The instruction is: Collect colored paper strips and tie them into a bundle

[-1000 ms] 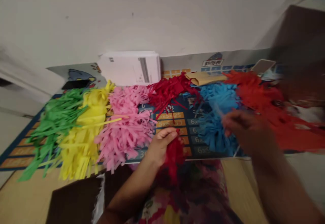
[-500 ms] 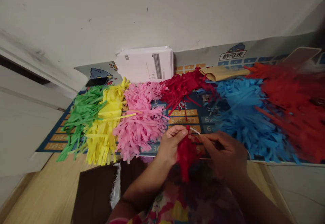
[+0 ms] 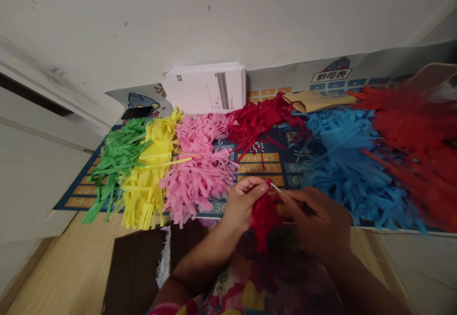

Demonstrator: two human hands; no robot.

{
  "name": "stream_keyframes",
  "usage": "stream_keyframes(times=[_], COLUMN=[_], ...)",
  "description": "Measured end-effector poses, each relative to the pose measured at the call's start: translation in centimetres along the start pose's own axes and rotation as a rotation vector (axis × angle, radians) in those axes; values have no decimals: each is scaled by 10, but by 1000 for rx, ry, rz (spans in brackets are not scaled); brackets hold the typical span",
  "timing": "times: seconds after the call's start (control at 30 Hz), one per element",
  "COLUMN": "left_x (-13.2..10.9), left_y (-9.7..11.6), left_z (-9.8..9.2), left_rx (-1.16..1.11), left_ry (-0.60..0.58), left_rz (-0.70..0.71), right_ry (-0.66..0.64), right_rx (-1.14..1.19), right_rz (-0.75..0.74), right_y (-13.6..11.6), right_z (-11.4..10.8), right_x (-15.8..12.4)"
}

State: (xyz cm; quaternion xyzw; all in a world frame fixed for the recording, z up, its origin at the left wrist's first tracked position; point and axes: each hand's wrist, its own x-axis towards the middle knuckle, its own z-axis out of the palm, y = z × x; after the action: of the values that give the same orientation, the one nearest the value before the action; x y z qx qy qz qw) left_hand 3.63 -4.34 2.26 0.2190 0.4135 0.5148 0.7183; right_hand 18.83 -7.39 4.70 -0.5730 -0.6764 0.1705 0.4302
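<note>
From the head view, we pinch the top of a red fringed tassel [image 3: 263, 227] in our left hand [image 3: 244, 203], its grip closed at thumb and forefinger; the tassel hangs just in front of the worktop [image 3: 210, 219]. Our right hand [image 3: 317, 217] closes finger and thumb on a thin white strand [image 3: 276, 188] that reaches the tassel's top. As for containers, a tan paper piece [image 3: 317, 100] lies behind the fringes; we cannot tell whether it holds anything. A printed sheet [image 3: 259, 158] with sums covers the worktop and runs up against the white wall [image 3: 228, 20]. On it, from left to right, we have green fringe [image 3: 119, 151], yellow fringe [image 3: 150, 162], pink fringe [image 3: 200, 177], dark red fringe [image 3: 262, 120], blue fringe [image 3: 350, 158] and a blurred orange-red fringe [image 3: 421, 134]. A white stack [image 3: 203, 89] bearing a barcode stands behind the pink, near a black flat object [image 3: 137, 112]. Below shows wooden floor [image 3: 71, 262].
</note>
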Motion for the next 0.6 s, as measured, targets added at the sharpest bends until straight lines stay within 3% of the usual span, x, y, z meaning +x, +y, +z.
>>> stream_keyframes(times=[0.13, 0.3, 0.43, 0.5, 0.6], left_x=[-4, -12, -17, -18, -21], left_y=[1, 1, -6, -9, -10], left_z=[1, -2, -6, -5, -2], left_rx=[179, 783, 954, 980, 981], left_ry=[-55, -57, -69, -76, -90], left_rz=[95, 480, 671, 688, 650], right_ry=[-103, -281, -231, -209, -160], right_rx=[90, 173, 28, 40, 102], right_rz=[65, 141, -18, -63, 1], right_y=[7, 12, 13, 14, 17], right_z=[4, 0, -1, -2, -18], right_x=[4, 7, 8, 11, 13])
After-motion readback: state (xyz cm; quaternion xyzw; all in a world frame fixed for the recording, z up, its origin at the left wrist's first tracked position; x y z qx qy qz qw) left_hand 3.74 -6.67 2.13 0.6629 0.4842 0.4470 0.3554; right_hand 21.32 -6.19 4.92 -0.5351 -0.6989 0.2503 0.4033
